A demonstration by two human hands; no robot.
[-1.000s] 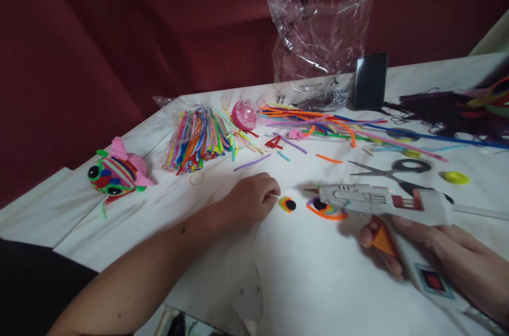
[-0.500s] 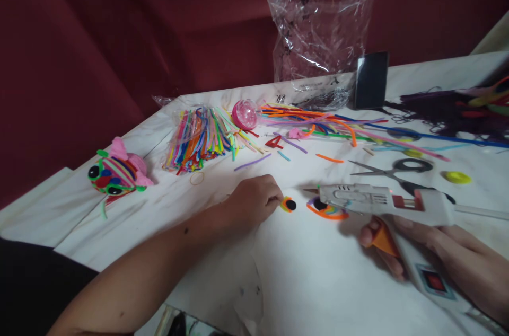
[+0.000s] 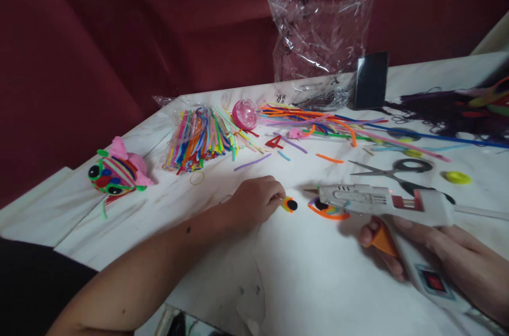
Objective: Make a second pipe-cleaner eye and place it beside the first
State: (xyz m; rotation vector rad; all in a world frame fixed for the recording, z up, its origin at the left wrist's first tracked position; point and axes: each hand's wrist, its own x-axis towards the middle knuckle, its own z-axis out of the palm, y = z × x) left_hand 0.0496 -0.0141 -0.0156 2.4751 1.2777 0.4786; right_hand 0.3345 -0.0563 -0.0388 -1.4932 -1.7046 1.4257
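My left hand (image 3: 259, 199) pinches a small pipe-cleaner eye piece (image 3: 291, 205), a black dot edged in yellow and orange, low over the white table. Wrapped round the handle of a white hot glue gun (image 3: 382, 199) is my right hand (image 3: 421, 243), its fingers at the orange trigger. The gun's nozzle points left, a short way from the eye piece and not touching it. Beneath the gun's front lies a second eye piece (image 3: 328, 211) with an orange lower edge, partly covered by the barrel. A glue stick (image 3: 481, 212) juts from the gun's rear.
Scissors (image 3: 397, 169) lie behind the gun, near a yellow coil (image 3: 457, 177). Bagged pipe cleaners (image 3: 199, 137), loose pipe cleaners (image 3: 318, 118), a pink round container (image 3: 245, 114) and a dark upright panel (image 3: 371, 80) stand farther back. A colourful fish figure (image 3: 119, 169) sits at left.
My left hand and the eye piece it pinches have shifted very slightly to the right. The glue gun and my right hand look nearly still.
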